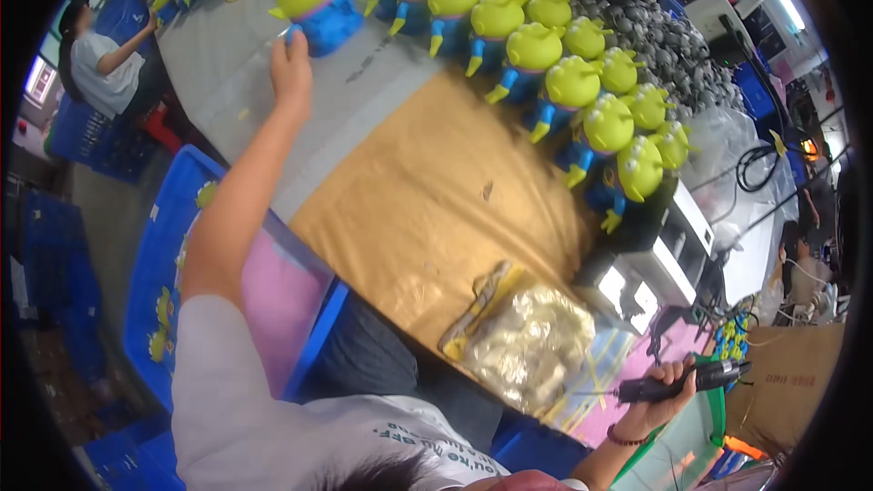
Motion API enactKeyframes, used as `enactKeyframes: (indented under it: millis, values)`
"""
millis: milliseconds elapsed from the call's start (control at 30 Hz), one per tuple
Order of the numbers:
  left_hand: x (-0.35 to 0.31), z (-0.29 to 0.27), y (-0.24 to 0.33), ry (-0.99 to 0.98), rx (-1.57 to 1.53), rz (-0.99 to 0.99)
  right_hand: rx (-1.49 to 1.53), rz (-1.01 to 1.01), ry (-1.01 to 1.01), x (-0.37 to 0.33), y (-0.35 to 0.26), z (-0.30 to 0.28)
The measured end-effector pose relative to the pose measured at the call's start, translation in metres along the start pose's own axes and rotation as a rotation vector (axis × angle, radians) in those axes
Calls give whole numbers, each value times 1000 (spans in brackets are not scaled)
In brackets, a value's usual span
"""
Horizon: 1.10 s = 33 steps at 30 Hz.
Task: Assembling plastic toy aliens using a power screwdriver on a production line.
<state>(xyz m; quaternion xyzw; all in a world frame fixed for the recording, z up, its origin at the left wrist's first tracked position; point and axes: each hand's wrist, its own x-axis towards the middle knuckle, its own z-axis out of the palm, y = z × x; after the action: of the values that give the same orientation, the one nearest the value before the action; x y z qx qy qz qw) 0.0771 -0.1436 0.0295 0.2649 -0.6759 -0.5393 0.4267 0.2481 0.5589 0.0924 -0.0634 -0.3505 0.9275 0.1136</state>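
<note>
My left hand [291, 64] reaches far across the table and touches a green and blue three-eyed toy figure [320, 0], which stands apart from the others; whether the fingers grip it is unclear. A long curved row of the same green toy figures [546, 55] stands along the far and right side of the table. My right hand [659, 400] is low at the right, closed around a black electric screwdriver [682, 380] held level. A clear plastic bag of small parts [527, 336] lies at the near edge of the brown table cover [427, 191].
A blue crate [164, 245] with more toy figures and a pink sheet sits at my left. A pile of grey parts [655, 27] lies behind the row. A small box-like machine [668, 250] stands at the right. Another person [100, 55] works at the far left.
</note>
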Motion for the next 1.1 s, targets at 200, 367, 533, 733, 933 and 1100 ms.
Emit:
enactKeyframes:
  millis: [200, 367, 533, 733, 933, 1100]
  values:
    - [135, 64, -65, 192, 294, 7, -25, 73, 179, 15, 8, -30]
    - [173, 120, -104, 58, 317, -31, -90, 105, 311, 27, 18, -35]
    - [187, 110, -112, -162, 748, 41, -130, 113, 316, 33, 24, -28]
    - [87, 42, -106, -242, 941, 347, -119, 81, 211, 20, 15, -18]
    - [-137, -134, -18, -495, 852, 762, -57, 125, 58, 4, 2, -5]
    - [-267, -308, -8, -468, 1068, 459, 62, 297, -63, 4, 5, -1]
